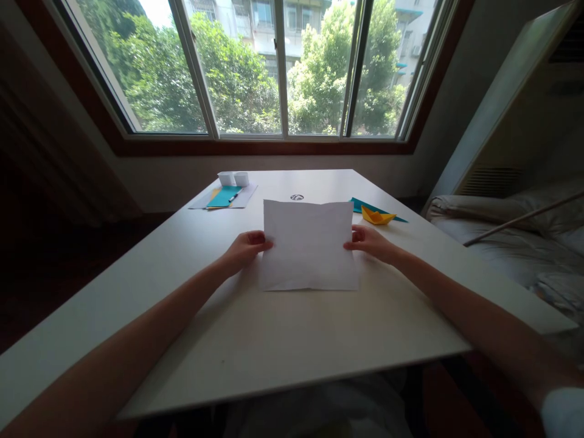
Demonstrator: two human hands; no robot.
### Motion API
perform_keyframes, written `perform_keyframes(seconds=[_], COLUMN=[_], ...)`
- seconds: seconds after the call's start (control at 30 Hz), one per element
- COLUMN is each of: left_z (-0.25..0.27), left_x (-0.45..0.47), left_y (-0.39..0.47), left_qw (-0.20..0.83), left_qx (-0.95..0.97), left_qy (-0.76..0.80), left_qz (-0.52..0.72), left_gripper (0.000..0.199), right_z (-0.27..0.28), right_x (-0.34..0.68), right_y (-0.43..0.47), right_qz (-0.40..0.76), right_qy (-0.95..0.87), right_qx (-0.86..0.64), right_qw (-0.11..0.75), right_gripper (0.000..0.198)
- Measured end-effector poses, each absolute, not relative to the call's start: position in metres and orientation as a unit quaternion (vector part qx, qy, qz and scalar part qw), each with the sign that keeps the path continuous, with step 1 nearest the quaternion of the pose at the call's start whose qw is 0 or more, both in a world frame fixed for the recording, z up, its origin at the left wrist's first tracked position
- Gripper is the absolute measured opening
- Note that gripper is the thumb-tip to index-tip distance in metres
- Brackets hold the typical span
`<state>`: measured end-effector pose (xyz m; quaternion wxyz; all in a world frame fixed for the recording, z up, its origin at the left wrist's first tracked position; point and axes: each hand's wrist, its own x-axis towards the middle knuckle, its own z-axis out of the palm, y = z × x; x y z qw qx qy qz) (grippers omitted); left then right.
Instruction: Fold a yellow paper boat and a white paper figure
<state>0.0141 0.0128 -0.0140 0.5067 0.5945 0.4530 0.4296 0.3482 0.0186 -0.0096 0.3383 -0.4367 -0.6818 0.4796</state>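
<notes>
White sheet of paper [309, 243] in middle of white desk [319, 328], near edge resting on desk top, far edge lifted toward window, so sheet stands tilted up. Faint creases across it.

L hand [246, 248] on sheet's left edge, about halfway up: fingers curled round edge, thumb on near face, pinching paper. R hand [370, 241] mirrors it on right edge, fingers closed on paper, thumb in front. Both forearms stretched over desk from bottom corners of view.

Far L of desk: flat pale sheets [201, 204] w/ teal paper [222, 197] on top, a pen [233, 197] lying across teal piece. Just behind that, two small white paper boxes [233, 178] side by side, touching.

Far R: yellow folded paper boat [376, 216] sitting on a teal sheet [358, 204], just beyond R hand, not touching it. Small dark round mark [297, 197] on desk behind white sheet; can't tell what it is.

Beyond desk: wide window [278, 67] w/ pale frames, green trees and a building outside. R of desk: bed [511, 243] w/ pale rumpled bedding, a thin rod [524, 219] lying slanted over it, a large pale panel [502, 103] leaning against wall.
</notes>
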Motion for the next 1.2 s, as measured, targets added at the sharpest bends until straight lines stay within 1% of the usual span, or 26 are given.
perform_keyframes(seconds=[0.07,0.1,0.23,0.33,0.5,0.63,0.73,0.83,0.97,1.1,1.2], left_z=[-0.013,-0.013,-0.008,-0.004,-0.007,-0.010,-0.010,-0.008,-0.005,0.001,0.007], left_x=[0.010,0.008,0.004,0.004,0.003,0.001,0.000,-0.001,-0.003,0.001,0.011], left_y=[0.015,0.017,0.018,0.016,0.018,0.020,0.018,0.015,0.012,0.007,0.000], left_qw=[0.479,0.461,0.365,0.312,0.261,0.221,0.209,0.208,0.196,0.160,0.093], left_qx=[0.620,0.639,0.719,0.766,0.789,0.811,0.839,0.868,0.882,0.886,0.889], left_qy=[0.462,0.467,0.476,0.464,0.466,0.459,0.425,0.393,0.401,0.422,0.438], left_qz=[0.414,0.402,0.352,0.317,0.302,0.289,0.268,0.222,0.151,0.110,0.092], left_gripper=[0.030,0.030,0.029,0.027,0.026,0.030,0.031,0.029,0.029,0.032,0.031], right_z=[-0.009,-0.009,-0.009,-0.010,-0.013,-0.018,-0.019,-0.018,-0.016,-0.011,-0.004], right_x=[0.350,0.351,0.355,0.356,0.354,0.354,0.355,0.356,0.357,0.354,0.349], right_y=[0.020,0.021,0.023,0.022,0.023,0.025,0.025,0.025,0.024,0.019,0.013], right_qz=[0.438,0.408,0.269,0.230,0.224,0.207,0.209,0.211,0.182,0.149,0.101], right_qy=[-0.709,-0.730,-0.810,-0.834,-0.833,-0.832,-0.851,-0.874,-0.889,-0.896,-0.906], right_qx=[-0.433,-0.431,-0.422,-0.418,-0.437,-0.450,-0.422,-0.386,-0.380,-0.391,-0.390], right_qw=[0.343,0.340,0.305,0.278,0.255,0.248,0.233,0.207,0.180,0.152,0.131], right_gripper=[0.036,0.030,0.018,0.022,0.020,0.023,0.024,0.033,0.037,0.033,0.026])
